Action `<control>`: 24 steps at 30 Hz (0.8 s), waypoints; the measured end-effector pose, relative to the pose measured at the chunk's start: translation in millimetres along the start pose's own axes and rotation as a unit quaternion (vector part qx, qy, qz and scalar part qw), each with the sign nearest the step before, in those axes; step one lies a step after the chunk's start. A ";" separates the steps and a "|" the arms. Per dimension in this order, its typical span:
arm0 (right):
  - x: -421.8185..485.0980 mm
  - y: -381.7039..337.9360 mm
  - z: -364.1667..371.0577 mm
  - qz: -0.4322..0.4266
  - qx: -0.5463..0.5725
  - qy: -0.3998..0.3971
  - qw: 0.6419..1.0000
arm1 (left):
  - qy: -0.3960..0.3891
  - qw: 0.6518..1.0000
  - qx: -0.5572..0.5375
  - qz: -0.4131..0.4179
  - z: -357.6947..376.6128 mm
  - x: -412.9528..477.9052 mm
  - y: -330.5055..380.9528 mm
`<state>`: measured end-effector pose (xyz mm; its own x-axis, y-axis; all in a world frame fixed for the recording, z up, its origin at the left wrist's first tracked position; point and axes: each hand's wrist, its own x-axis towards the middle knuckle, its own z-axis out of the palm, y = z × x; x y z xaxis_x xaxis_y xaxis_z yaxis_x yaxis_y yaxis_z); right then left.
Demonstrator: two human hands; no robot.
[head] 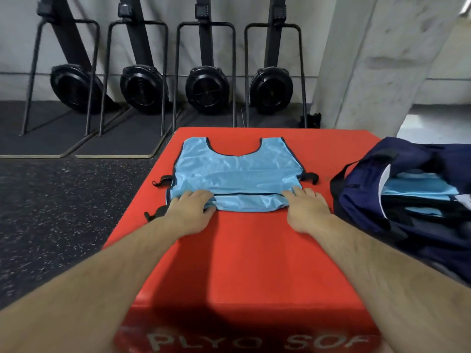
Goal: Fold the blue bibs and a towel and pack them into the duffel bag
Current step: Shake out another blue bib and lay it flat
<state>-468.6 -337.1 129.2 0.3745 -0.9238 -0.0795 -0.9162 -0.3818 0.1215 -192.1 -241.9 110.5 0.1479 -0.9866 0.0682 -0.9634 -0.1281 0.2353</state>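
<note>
- The blue bib [237, 171] lies flat on the red plyo box [254, 263], stretching away from both hands, its near hem already turned up into a narrow fold.
- The left hand [190, 208] pinches the fold's left end, thumb tucked under the cloth.
- The right hand [307, 208] rests on the fold's right end; whether it grips, I cannot tell.
- Step in hand, I judge: folding this bib.
- Next calls for carrying the fold away from the hands, keeping the edges level.
- The open duffel bag [362, 197] sits just right of the right hand, with blue cloth already inside.
</note>
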 end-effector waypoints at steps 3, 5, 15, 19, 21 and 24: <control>27.6 -0.2 4.3 0.017 0.024 0.023 0.999 | 0.005 1.000 -0.024 -0.011 0.8 29.6 -1.3; 38.9 -1.5 6.0 0.021 0.040 0.028 0.999 | 0.010 0.999 -0.034 -0.022 1.4 41.9 -3.4; 17.9 11.1 -11.3 -0.081 0.128 0.066 0.986 | -0.015 0.999 0.009 0.031 -25.8 25.2 6.5; -6.0 19.7 -18.4 -0.135 0.101 0.033 0.985 | -0.054 0.996 -0.020 0.070 -39.7 -8.5 11.7; -18.9 19.2 -23.8 -0.152 0.092 0.029 0.984 | -0.061 0.994 0.025 0.087 -44.7 -28.5 15.6; -41.4 14.5 -29.5 -0.174 0.104 0.012 0.979 | -0.121 0.983 0.109 0.084 -50.9 -55.2 25.1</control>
<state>-493.2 -305.3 163.4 0.6698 -0.7404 -0.0571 -0.7411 -0.6618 -0.1130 -213.0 -185.6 162.0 -0.0504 -0.9872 -0.1511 -0.9986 0.0472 0.0248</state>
